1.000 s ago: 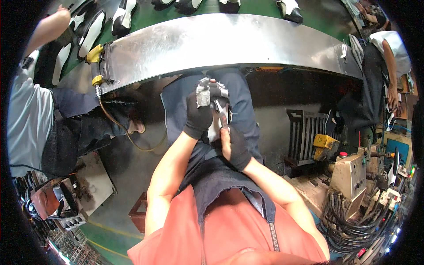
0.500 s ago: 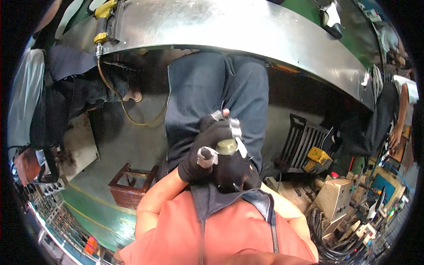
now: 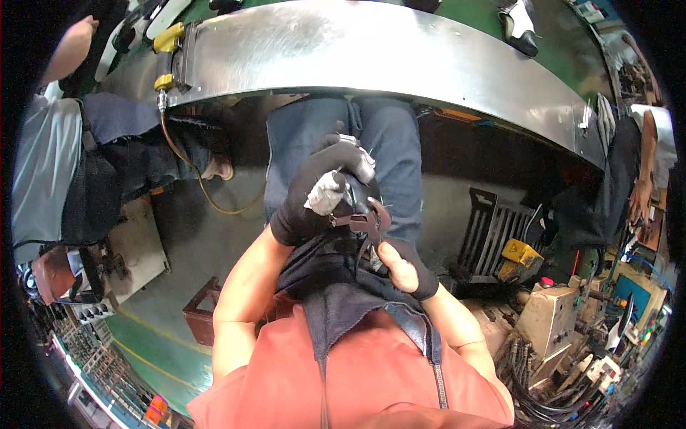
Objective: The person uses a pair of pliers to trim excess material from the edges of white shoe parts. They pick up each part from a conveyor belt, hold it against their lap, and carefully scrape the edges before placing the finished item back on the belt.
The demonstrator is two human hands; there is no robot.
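Note:
My left hand (image 3: 311, 193), in a black glove with silvery tape around its fingers, is closed over a dark, glossy shoe (image 3: 364, 191) above my lap. A brownish strip or edge (image 3: 357, 223) shows on the side of the shoe nearer my body. Lower and to the right, my right hand (image 3: 406, 270), in a black glove with the thumb bare, is closed at the shoe's near end. Its other fingers are mostly hidden. Dark cloth (image 3: 343, 307) lies over my lap beneath both hands.
A curved metal bench (image 3: 343, 50) runs ahead of my knees. A yellow air tool (image 3: 166, 57) with a hose (image 3: 193, 168) hangs at its left. One white-and-black shoe (image 3: 518, 27) stands beyond. Co-workers' legs flank me; a control box (image 3: 547, 322) with cables is at right.
The shoe has been turned: its pale rounded top no longer shows, and a brownish strip does. My left hand has moved up and left; my right hand has come into clearer view.

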